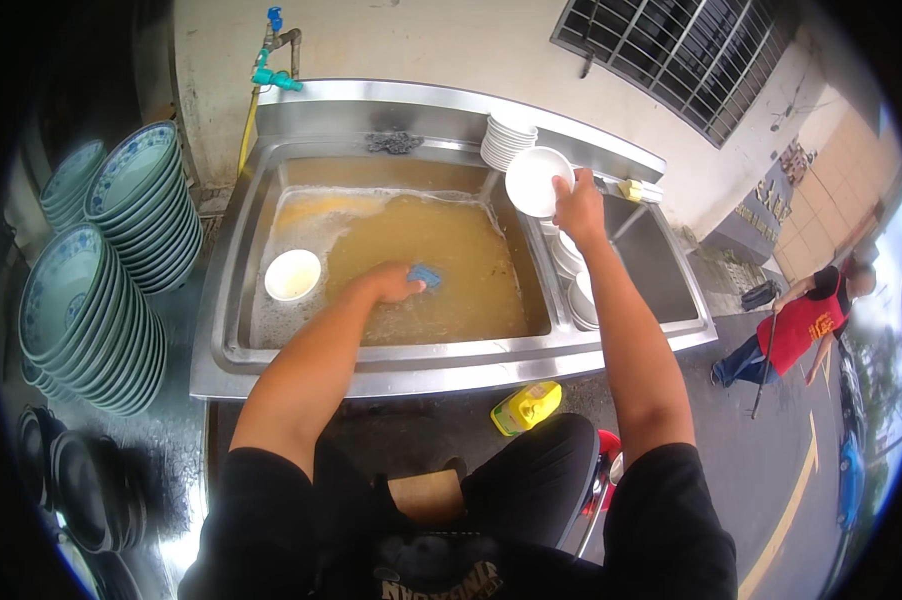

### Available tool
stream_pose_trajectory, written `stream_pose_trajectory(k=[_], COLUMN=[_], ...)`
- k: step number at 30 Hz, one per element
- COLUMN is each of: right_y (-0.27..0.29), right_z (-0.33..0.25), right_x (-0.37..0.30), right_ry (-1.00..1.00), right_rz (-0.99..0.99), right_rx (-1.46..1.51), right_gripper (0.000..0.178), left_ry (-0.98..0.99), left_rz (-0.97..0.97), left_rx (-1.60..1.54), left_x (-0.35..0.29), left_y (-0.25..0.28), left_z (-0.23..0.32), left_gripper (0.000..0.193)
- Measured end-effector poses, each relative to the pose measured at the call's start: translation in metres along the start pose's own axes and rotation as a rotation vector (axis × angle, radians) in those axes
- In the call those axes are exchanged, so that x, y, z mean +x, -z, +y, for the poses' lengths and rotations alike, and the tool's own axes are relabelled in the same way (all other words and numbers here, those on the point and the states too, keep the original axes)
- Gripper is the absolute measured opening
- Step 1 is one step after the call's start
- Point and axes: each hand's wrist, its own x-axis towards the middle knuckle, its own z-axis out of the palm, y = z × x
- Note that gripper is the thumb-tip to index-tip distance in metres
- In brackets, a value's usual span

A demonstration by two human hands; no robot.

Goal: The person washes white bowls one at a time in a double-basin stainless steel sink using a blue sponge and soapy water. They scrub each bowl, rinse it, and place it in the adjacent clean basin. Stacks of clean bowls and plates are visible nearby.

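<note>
My left hand is low over the cloudy brown water of the left sink basin, its fingers closed on a blue scrubbing pad. My right hand grips the edge of a small white dish, raised above the divider between the two basins. A white bowl sits in the foamy water left of my left hand. Behind the raised dish is a stack of small white plates on the sink's back ledge. More white dishes are stacked in the right basin, partly hidden by my right forearm.
Tall stacks of green-blue bowls and black plates stand on the left metal table. A teal tap and a dark scouring pad are behind the basin. Below lies a yellow jug. A person is at far right.
</note>
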Motion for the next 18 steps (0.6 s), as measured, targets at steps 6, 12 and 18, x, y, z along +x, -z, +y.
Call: stream_pose_trajectory(k=[6, 12, 18], right_y=[0.093, 0.061, 0.040], right_z=[0.083, 0.151, 0.132], right_x=[-0.005, 0.012, 0.013], right_ry=[-0.437, -0.529, -0.281], right_rz=[-0.317, -0.315, -0.385], right_rx=[0.170, 0.118, -0.386], right_gripper=[0.028, 0.035, 0.059], left_ry=[0.052, 0.146, 0.119], left_rz=[-0.175, -0.416, -0.496], left_rx=[0.036, 0.286, 0.443], left_x=[0.001, 0.008, 0.018], left_y=[-0.015, -0.028, -0.042], left_z=[0.003, 0.026, -0.040], left_gripper=[0.071, 0.054, 0.043])
